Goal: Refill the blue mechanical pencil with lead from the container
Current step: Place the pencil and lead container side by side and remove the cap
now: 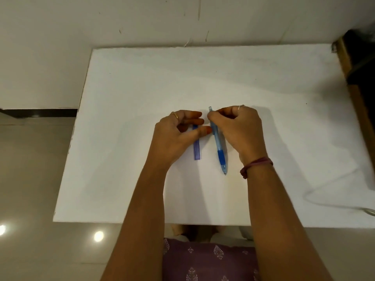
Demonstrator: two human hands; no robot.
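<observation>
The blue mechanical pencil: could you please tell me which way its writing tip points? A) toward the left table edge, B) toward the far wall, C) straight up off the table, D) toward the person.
D: the blue mechanical pencil lies lengthwise on the white table, its tip at the near end below the dark blue grip, while the right hand pinches its far end.
</observation>
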